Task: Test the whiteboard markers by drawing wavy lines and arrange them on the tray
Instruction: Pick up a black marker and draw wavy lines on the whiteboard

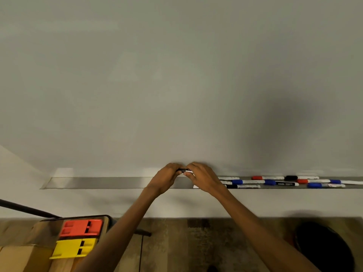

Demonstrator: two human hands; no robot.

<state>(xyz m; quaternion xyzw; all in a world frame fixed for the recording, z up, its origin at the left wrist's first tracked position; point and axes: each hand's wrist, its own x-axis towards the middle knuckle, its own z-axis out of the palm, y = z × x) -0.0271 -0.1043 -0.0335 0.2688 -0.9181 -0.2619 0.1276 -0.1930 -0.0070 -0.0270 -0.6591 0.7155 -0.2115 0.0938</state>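
— What's that dark round shape (324, 246) on the floor (196, 242), near right?
— Can't tell; the edge cuts it off.
— And the hands?
— The left hand (167, 178) and right hand (205, 179) both curl round a black marker (183, 170), just above the tray (98, 182). The fingers hide which end is the cap.
— Any risk?
— I'd say a hard tug could fling the cap, or the right wrist could knock the loose markers (275, 181) jumbled to the right. The whiteboard (176, 75) beyond shows no lines I can make out.
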